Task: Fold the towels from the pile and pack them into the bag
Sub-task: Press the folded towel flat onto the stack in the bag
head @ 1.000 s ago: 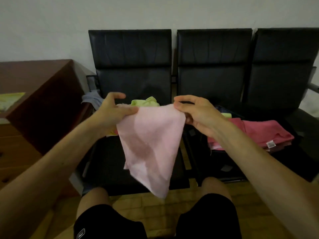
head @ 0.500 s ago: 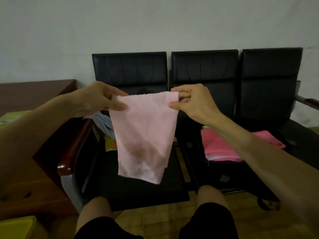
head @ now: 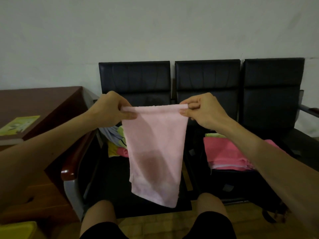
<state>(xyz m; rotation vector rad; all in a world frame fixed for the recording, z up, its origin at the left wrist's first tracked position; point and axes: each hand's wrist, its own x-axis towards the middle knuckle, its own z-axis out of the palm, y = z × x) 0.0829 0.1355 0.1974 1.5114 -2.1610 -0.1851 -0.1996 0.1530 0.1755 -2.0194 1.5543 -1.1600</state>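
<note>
- Pink towel [head: 153, 152]: held up in the air, top edge stretched level from fingers to fingers, rest hanging straight down below them.
- Left hand [head: 110, 107]: thumb and fingers clamped on the left top corner.
- Right hand [head: 203, 109]: thumb and fingers clamped on the right top corner; level with the left, neither nearer.
- Long axis: vertical, running down from the fingers toward the knees; lower edge apparently free.
- Step in hand, as judged: first fold. Bring one corner across to the other.
- Pile [head: 117, 142]: behind the cloth, below the left fingers.
- Folded stack [head: 224, 152]: on or in the black bag [head: 241, 183], cannot tell which; below the right fingers, so right hand better placed for packing.
</note>
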